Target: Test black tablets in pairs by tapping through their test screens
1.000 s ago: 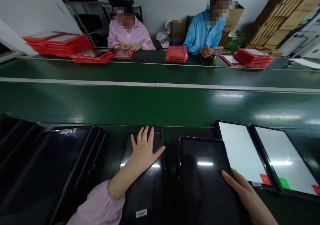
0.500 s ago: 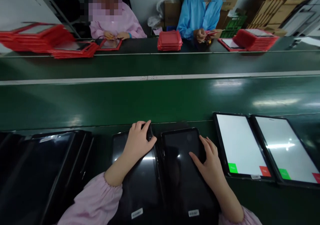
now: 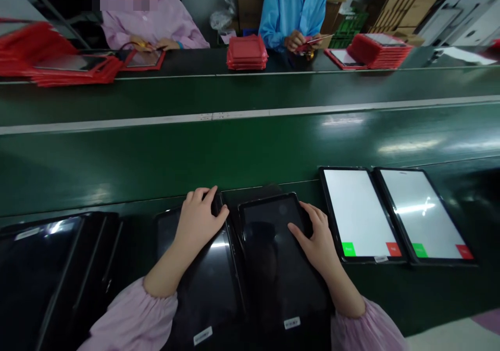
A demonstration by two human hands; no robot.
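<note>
Two dark tablets lie side by side in front of me on the near ledge. My left hand (image 3: 198,220) grips the top right corner of the left tablet (image 3: 203,283), fingers curled over its far edge. My right hand (image 3: 317,239) curls round the upper right edge of the right tablet (image 3: 273,257), thumb on the dark screen. Both screens are off, and each tablet has a white label near its lower edge. Pink sleeves cover both my forearms.
Two lit tablets (image 3: 357,213) (image 3: 424,213) with white screens and green and red buttons lie to the right. Overlapping dark tablets (image 3: 50,273) lie to the left. A green conveyor belt (image 3: 250,148) runs across. Two people work opposite among red stacks (image 3: 247,52).
My right hand came from the tablet's lower right corner up to its upper right edge. My left hand went from flat to curled over the left tablet's corner. The view tilted down.
</note>
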